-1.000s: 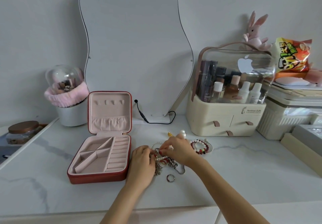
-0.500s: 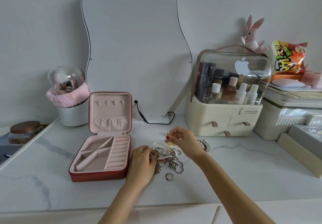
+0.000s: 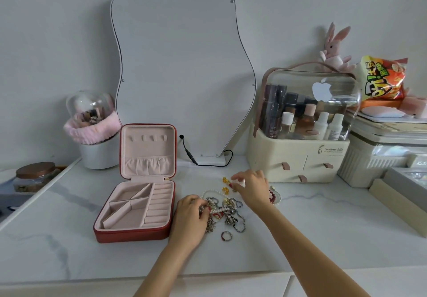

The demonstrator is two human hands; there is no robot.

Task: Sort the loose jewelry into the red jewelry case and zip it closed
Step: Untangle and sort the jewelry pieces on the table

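White table [image 3: 323, 239] | left hand [image 3: 189, 218] grips tangled chains [image 3: 227, 211], right hand [image 3: 253, 187] pinches something small | risk: chains snag, ring [image 3: 226, 236] rolls away from open case [image 3: 136, 206]

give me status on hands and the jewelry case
Left hand gripping the jewelry pile. Right hand pinching a small piece. Red case open, compartments empty. Nothing blocking.

the open case [image 3: 136, 209] lies on the bench [image 3: 300, 232], left of the jewelry pile [image 3: 225, 212]. the left hand [image 3: 190, 218] rests on the pile's left edge; the right hand [image 3: 253, 187] is at its far right side. a ring [image 3: 226, 236] lies just before the pile. behind stands the mirror [image 3: 180, 70]. the organizer [image 3: 302, 126] is right of the mirror, the cup [image 3: 99, 151] left of it, the jar [image 3: 34, 176] at far left.
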